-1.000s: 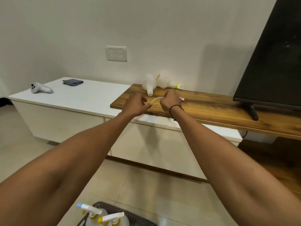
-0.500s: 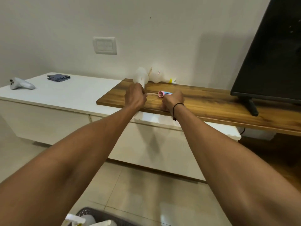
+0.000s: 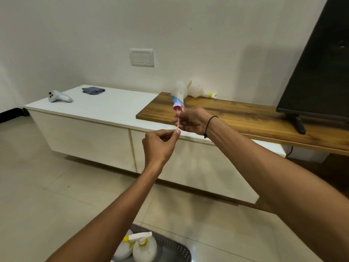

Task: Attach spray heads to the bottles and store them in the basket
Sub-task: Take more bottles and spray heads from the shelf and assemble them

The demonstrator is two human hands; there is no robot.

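Note:
My right hand (image 3: 192,120) grips a pink and blue spray head (image 3: 177,104) in the air in front of the cabinet. Its thin white tube (image 3: 177,124) hangs down, and my left hand (image 3: 160,142) pinches the tube's lower end. Two white bottles lie on the wooden shelf (image 3: 245,118) by the wall: one (image 3: 181,89) with a bare neck, the other (image 3: 198,90) with a yellow part at its end. In the dark basket (image 3: 175,250) on the floor stand two bottles (image 3: 139,246) with yellow-collared spray heads.
A long white cabinet (image 3: 105,108) carries a grey game controller (image 3: 59,97) and a folded grey cloth (image 3: 93,90). A black TV (image 3: 319,72) stands on the wooden shelf at right. A wall switch (image 3: 142,57) is above. The floor is pale tile.
Both hands have lifted off the wooden shelf toward me, carrying the spray head. My left hand moved from the shelf to the tube's end. The view tilted down, showing more of the basket.

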